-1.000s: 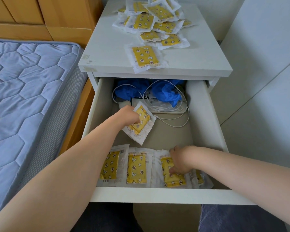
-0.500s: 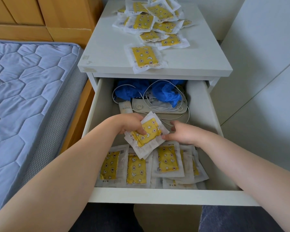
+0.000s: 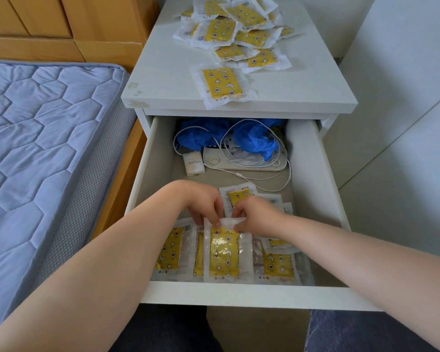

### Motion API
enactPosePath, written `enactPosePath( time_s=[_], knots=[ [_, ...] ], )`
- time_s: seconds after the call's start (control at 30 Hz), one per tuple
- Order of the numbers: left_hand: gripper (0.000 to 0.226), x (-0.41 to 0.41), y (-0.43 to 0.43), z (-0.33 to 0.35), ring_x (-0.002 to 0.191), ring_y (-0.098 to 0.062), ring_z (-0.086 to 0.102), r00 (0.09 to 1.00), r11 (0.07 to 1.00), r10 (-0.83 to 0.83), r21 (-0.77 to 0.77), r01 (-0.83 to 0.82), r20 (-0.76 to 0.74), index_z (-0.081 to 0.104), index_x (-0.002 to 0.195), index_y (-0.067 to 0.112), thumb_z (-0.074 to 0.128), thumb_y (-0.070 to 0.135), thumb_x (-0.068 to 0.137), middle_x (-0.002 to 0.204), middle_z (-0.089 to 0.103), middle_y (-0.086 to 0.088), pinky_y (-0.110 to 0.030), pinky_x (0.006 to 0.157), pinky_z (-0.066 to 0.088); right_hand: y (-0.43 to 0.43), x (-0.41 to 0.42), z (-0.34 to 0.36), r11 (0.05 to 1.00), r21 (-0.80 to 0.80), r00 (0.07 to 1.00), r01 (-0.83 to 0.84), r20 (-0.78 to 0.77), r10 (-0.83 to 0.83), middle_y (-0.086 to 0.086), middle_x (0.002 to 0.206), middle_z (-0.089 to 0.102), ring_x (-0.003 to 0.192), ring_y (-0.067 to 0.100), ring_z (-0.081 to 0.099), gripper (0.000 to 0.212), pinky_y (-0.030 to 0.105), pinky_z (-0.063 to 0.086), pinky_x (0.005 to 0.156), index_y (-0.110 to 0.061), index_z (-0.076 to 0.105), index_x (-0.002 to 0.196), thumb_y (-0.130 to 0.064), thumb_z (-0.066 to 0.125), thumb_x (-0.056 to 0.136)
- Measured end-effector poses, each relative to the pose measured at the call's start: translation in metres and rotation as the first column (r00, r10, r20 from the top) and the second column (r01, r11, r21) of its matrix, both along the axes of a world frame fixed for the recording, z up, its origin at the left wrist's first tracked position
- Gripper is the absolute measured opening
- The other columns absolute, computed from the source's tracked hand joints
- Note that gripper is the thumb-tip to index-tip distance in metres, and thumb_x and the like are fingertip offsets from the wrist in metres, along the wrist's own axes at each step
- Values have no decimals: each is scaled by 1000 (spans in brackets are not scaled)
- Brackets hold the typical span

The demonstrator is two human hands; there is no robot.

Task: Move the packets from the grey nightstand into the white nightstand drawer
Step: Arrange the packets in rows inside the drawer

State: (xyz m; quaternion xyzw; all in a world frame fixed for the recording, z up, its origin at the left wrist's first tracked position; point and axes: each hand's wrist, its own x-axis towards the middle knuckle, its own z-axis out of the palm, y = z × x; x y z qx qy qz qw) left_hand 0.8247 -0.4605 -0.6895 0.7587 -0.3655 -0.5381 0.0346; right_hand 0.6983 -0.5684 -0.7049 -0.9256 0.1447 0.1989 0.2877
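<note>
Head view: glossy white-edged packet (image 3: pixel 224 252), yellow centre with stars and moons.

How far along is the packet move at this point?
Done: several packets lie in a row at the front of the drawer. In hand: the left hand and right hand both pinch the top edge of one packet over that row. Left: a pile and a single packet on the nightstand top.
</note>
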Motion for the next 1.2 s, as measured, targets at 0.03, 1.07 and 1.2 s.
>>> enactPosePath(
  time_s=[0.03,1.07,1.2],
  knots=[
    [17,-3,-1,-1,80,-14,65,995,997,-70,18,69,70,65,101,20,71,22,85,95,64,5,-21,68,54,-1,-1,-1,999,-34,1000,-10,-22,9,0,103,64,93,17,58,23,26,45,75,-15,67,104,-20,70,82],
    [67,-47,-28,-34,117,-22,49,921,941,-224,-176,289,319,47,128,17,81,34,73,130,49,-1,-28,88,40,-24,2,-1,859,-236,722,-453,-663,199,7,127,58,111,25,58,70,30,47,88,-8,53,130,-52,70,78],
    [82,-51,-28,-34,119,-23,51,931,955,-268,-57,290,246,39,137,17,82,40,70,135,51,-1,-34,96,44,-30,2,-7,873,-204,693,-443,-696,189,6,127,56,116,24,54,75,30,45,89,-12,56,128,-61,70,72]
  ],
)
